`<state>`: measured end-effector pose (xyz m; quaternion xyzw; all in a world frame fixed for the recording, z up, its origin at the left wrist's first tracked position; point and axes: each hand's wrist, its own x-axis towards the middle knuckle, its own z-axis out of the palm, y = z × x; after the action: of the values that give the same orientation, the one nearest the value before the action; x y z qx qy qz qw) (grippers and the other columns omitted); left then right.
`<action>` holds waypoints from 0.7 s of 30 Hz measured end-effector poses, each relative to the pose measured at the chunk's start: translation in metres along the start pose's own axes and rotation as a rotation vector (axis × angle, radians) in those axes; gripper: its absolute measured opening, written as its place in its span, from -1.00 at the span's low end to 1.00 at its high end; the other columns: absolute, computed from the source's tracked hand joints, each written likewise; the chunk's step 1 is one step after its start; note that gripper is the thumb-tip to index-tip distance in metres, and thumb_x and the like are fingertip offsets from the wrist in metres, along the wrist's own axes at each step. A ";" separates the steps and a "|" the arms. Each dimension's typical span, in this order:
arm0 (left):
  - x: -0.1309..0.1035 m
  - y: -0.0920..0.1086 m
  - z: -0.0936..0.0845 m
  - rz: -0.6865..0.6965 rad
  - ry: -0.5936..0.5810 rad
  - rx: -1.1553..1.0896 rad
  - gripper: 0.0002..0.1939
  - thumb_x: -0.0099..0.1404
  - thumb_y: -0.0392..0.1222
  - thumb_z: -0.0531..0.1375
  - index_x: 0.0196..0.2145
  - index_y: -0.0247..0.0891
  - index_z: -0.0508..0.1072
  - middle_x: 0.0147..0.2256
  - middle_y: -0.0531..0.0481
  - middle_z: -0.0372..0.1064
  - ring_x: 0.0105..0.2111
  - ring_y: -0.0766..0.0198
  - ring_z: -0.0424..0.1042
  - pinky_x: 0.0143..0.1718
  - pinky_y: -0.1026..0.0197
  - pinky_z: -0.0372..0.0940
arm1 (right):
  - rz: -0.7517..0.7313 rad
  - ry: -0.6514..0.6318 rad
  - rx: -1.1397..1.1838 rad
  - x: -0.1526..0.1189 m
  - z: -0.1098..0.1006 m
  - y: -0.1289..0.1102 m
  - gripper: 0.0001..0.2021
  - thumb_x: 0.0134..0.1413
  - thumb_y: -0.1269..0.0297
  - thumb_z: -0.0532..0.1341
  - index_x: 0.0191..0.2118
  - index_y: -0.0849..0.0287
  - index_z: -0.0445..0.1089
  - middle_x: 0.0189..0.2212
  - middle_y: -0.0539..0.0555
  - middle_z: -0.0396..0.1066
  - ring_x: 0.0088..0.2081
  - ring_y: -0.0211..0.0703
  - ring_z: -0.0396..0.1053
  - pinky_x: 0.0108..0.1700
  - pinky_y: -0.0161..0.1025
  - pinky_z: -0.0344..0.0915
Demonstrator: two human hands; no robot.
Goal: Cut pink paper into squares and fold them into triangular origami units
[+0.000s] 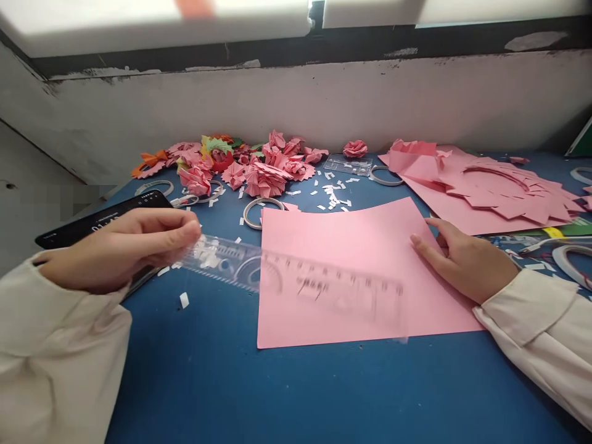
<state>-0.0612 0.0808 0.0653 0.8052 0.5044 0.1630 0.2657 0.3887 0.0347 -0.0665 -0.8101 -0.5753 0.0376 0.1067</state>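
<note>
A clear plastic ruler [314,287] is pinched at its left end between the thumb and fingers of my left hand [134,246]. The ruler slants down to the right, in front of a pink paper sheet [342,240], and its far end is blurred. My right hand [457,256] grips the sheet's right edge, thumb on the front and fingers behind it. The sheet's upper right part bows up from the blue table [240,382]. Behind my left hand lies a dark phone [99,219].
Folded pink paper flowers [268,176] line the wall at the back. Rolls of tape [252,216] and white paper scraps [333,197] lie behind the sheet. At the right are a ring of pink pieces [509,191] and a white cable [555,242].
</note>
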 end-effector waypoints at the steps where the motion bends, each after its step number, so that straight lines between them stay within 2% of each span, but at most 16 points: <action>1: 0.003 -0.003 0.006 -0.032 -0.053 -0.083 -0.44 0.61 0.12 -0.03 -0.49 -0.26 0.22 -0.52 0.20 0.02 -0.55 0.55 0.07 -0.48 0.42 0.06 | -0.012 0.010 0.013 0.001 -0.001 0.003 -0.59 0.39 0.03 0.28 0.19 0.16 0.39 0.07 0.16 0.46 -0.03 -0.03 0.50 -0.01 0.03 0.53; 3: 0.008 -0.009 0.022 -0.073 -0.125 -0.180 -0.52 0.58 0.17 0.12 -0.37 -0.26 0.37 -0.50 0.19 0.17 -0.59 0.43 0.19 -0.59 0.35 0.17 | -0.055 0.050 0.045 0.003 -0.004 0.009 -0.59 0.39 0.03 0.28 0.20 0.15 0.39 0.07 0.16 0.46 -0.03 -0.03 0.50 -0.01 0.02 0.53; 4: 0.010 -0.012 0.032 -0.088 -0.157 -0.198 -0.55 0.61 0.13 0.10 -0.27 -0.31 0.45 -0.44 0.14 0.28 -0.53 0.40 0.33 -0.51 0.33 0.28 | -0.091 0.076 0.064 0.003 -0.006 0.012 -0.59 0.40 0.03 0.28 0.19 0.15 0.39 0.07 0.15 0.46 -0.04 -0.04 0.50 -0.02 0.01 0.53; 6: 0.012 -0.015 0.051 -0.103 -0.199 -0.207 -0.62 0.58 0.11 0.17 -0.11 -0.31 0.50 -0.28 0.05 0.44 -0.39 0.28 0.48 -0.38 0.22 0.45 | -0.212 0.112 0.108 -0.002 -0.013 0.015 -0.59 0.42 -0.01 0.24 0.18 0.15 0.39 -0.01 0.13 0.48 -0.12 -0.10 0.50 -0.07 -0.03 0.53; 9: 0.008 -0.015 0.078 -0.066 -0.224 -0.162 -0.69 0.55 0.04 0.24 -0.03 -0.29 0.50 -0.16 -0.02 0.50 -0.28 0.23 0.53 -0.26 0.14 0.52 | -0.492 0.112 0.181 -0.024 -0.025 0.009 -0.45 0.45 -0.24 0.03 0.24 0.04 0.38 -0.24 0.08 0.48 -0.35 -0.14 0.45 -0.25 -0.12 0.51; 11: 0.002 -0.013 0.092 -0.006 -0.205 -0.104 -0.71 0.53 0.02 0.26 -0.04 -0.29 0.50 -0.16 -0.02 0.50 -0.28 0.23 0.53 -0.25 0.13 0.52 | -0.663 0.109 0.211 -0.045 -0.030 -0.002 -0.42 0.45 -0.28 -0.05 0.31 -0.09 0.34 -0.22 0.10 0.49 -0.48 -0.14 0.41 -0.39 -0.13 0.46; 12: -0.001 -0.011 0.099 0.033 -0.185 -0.065 -0.71 0.54 0.02 0.26 -0.06 -0.30 0.50 -0.19 0.00 0.50 -0.30 0.23 0.53 -0.27 0.15 0.51 | -0.738 0.101 0.217 -0.055 -0.031 -0.009 -0.45 0.43 -0.25 0.02 0.33 -0.14 0.32 -0.13 0.11 0.52 -0.54 -0.17 0.40 -0.48 -0.14 0.43; 13: -0.005 -0.009 0.104 0.077 -0.159 -0.018 -0.72 0.54 0.01 0.26 -0.09 -0.30 0.51 -0.23 0.02 0.49 -0.33 0.26 0.52 -0.30 0.18 0.50 | -0.803 0.076 0.213 -0.064 -0.031 -0.015 -0.47 0.40 -0.21 0.11 0.35 -0.16 0.31 -0.06 0.11 0.54 -0.52 -0.16 0.45 -0.49 -0.15 0.44; 17: -0.015 0.000 0.119 0.315 0.037 0.228 -0.79 0.54 -0.07 0.26 -0.18 -0.28 0.49 -0.33 0.09 0.44 -0.42 0.34 0.45 -0.38 0.25 0.45 | -0.941 0.052 0.205 -0.077 -0.025 -0.031 -0.61 0.51 -0.02 0.05 0.26 -0.07 0.40 -0.21 0.04 0.59 -0.48 -0.18 0.53 -0.52 -0.26 0.41; 19: -0.018 0.006 0.123 0.463 0.188 0.348 -0.89 0.56 -0.20 0.22 -0.13 -0.29 0.50 -0.25 0.02 0.48 -0.32 0.28 0.51 -0.32 0.21 0.48 | -0.953 0.058 0.193 -0.075 -0.021 -0.033 -0.63 0.54 0.05 0.02 0.19 0.01 0.46 -0.28 0.04 0.58 -0.48 -0.20 0.53 -0.53 -0.29 0.39; 21: -0.022 0.014 0.127 0.630 0.305 0.435 -0.87 0.55 -0.36 0.14 -0.06 -0.36 0.50 -0.14 -0.13 0.54 -0.17 0.14 0.57 -0.25 0.13 0.51 | -0.964 0.066 0.184 -0.074 -0.018 -0.034 -0.64 0.55 0.08 0.02 0.17 0.04 0.47 -0.31 0.03 0.57 -0.50 -0.22 0.51 -0.53 -0.30 0.37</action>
<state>0.0068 0.0230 -0.0281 0.9242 0.2895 0.2435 -0.0517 0.3364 -0.0264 -0.0461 -0.4396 -0.8753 0.0091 0.2012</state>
